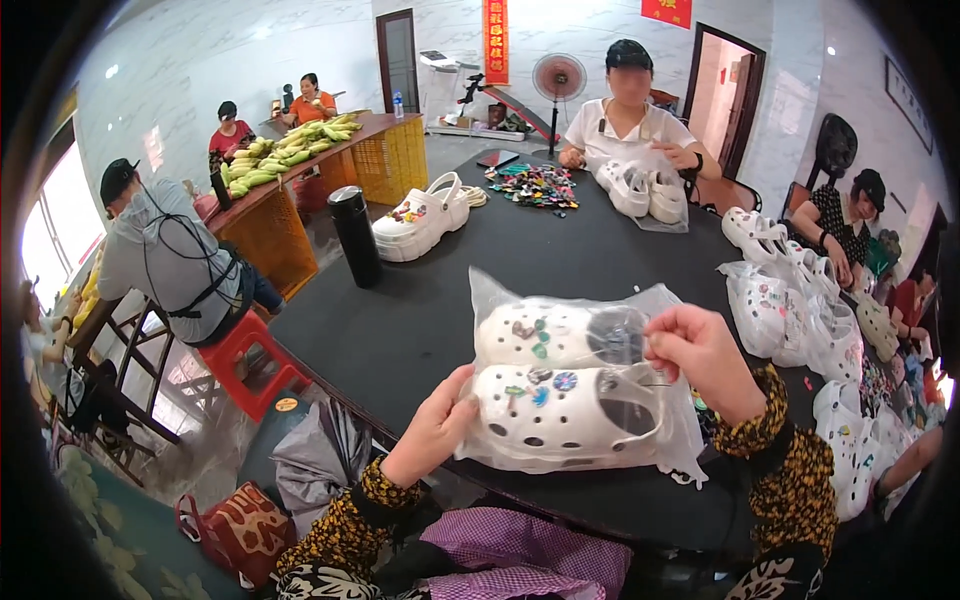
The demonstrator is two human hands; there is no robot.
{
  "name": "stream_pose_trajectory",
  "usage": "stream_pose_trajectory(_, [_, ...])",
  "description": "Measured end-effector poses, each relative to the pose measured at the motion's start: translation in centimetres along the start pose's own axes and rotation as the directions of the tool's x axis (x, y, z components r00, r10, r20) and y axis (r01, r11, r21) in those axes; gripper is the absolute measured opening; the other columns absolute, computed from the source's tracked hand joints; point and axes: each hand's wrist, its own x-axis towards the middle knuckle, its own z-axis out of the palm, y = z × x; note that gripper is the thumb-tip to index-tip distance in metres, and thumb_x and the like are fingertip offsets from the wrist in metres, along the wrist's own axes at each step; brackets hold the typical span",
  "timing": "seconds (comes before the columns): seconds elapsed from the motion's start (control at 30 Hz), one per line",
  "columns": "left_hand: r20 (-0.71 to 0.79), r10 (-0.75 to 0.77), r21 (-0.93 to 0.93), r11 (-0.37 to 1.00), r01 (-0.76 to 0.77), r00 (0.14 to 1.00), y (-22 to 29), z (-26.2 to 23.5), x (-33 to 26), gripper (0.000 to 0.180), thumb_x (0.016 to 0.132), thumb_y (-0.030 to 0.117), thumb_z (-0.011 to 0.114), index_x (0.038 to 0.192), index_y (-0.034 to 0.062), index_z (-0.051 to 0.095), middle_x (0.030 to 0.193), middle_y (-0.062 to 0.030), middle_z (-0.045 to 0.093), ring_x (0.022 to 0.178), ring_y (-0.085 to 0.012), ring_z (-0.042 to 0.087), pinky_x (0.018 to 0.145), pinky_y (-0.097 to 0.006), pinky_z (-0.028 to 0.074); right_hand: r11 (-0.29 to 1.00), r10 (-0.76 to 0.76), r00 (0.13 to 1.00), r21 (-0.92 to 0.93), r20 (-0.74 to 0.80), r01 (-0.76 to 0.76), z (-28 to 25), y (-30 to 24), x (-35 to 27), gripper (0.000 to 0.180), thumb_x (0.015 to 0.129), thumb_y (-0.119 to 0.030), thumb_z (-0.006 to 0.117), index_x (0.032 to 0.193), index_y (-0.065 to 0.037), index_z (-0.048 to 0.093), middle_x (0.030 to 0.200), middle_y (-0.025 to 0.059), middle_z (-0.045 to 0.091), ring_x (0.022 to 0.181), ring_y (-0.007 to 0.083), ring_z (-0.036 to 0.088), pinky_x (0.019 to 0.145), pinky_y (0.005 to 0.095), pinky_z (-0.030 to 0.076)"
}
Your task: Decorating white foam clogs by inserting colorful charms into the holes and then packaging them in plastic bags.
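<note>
A pair of white clogs (580, 432) with holes and colourful charms lies side by side in a clear plastic bag (492, 292) at the near edge of the table. My left hand (432, 430) grips the bag and the toe of the nearer clog, thumb on top. At the heel end, my right hand (700, 362) is closed in a pinch on the plastic, beside the clogs' heel straps. Some of the right hand's fingertips are hidden behind the film.
Bagged white clogs (765, 312) crowd the table's right side. A black flask (354, 238), a white clog pair (424, 218) and loose charms (535, 187) stand farther off. Across the dark table (400, 325) a person (632, 125) handles another bagged pair. A red stool (250, 365) is at left.
</note>
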Motion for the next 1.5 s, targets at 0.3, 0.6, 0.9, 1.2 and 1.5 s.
stream_pose_trajectory(0.3, [0.053,0.036,0.508,0.86,-0.058,0.998,0.9,-0.6,-1.9,0.063,0.091,0.025,0.065,0.139,-0.0056,0.038,0.135,-0.0227,0.048,0.11,-0.028,0.057,0.092,-0.034,0.047,0.848,-0.057,0.998,-0.529,-0.02,0.038,-5.4,4.7,-3.2,0.013,0.083,-0.008,0.063,0.086,0.005,0.065,0.069,0.0089,0.064,0.061,0.0109,0.058,0.057,0.0277,0.046])
stream_pose_trajectory(0.6, [0.023,0.119,0.552,0.826,-0.112,0.993,0.6,0.5,-1.8,0.065,0.09,0.026,0.067,0.138,-0.0071,0.039,0.137,-0.0248,0.046,0.125,-0.0354,0.05,0.101,-0.038,0.042,0.814,-0.017,0.998,-0.579,0.059,0.049,-3.1,5.6,-3.8,0.019,0.083,-0.015,0.069,0.084,0.003,0.066,0.071,0.014,0.066,0.062,0.0198,0.062,0.059,0.032,0.048])
stream_pose_trajectory(0.9, [0.019,0.138,0.576,0.808,-0.124,0.99,0.1,0.3,-2.1,0.065,0.09,0.026,0.067,0.139,-0.0065,0.039,0.138,-0.0246,0.046,0.125,-0.0348,0.049,0.1,-0.037,0.044,0.901,-0.033,0.993,-0.426,0.111,0.078,-1.0,5.4,-3.1,0.025,0.085,-0.019,0.071,0.09,0.005,0.064,0.072,0.0111,0.066,0.062,0.0155,0.06,0.06,0.0304,0.048])
stream_pose_trajectory(1.2, [0.005,0.169,0.573,0.807,-0.141,0.986,0.0,0.4,-2.1,0.063,0.09,0.027,0.067,0.138,-0.0052,0.042,0.136,-0.0241,0.048,0.121,-0.0352,0.053,0.099,-0.037,0.045,0.925,-0.07,0.996,-0.371,0.059,0.087,-0.9,6.2,-3.4,0.016,0.087,-0.011,0.065,0.086,0.004,0.062,0.069,0.0069,0.063,0.063,0.0103,0.059,0.058,0.0261,0.048])
stream_pose_trajectory(1.5, [-0.021,0.194,0.597,0.789,-0.143,0.981,-0.8,0.2,-2.4,0.06,0.09,0.027,0.067,0.135,-0.0058,0.045,0.129,-0.0257,0.053,0.118,-0.0361,0.055,0.097,-0.039,0.046,0.998,0.057,0.998,0.003,0.032,-0.057,-0.4,4.0,-4.6,0.008,0.091,-0.007,0.062,0.089,0.001,0.061,0.071,0.0003,0.06,0.059,0.0046,0.054,0.055,0.0203,0.046])
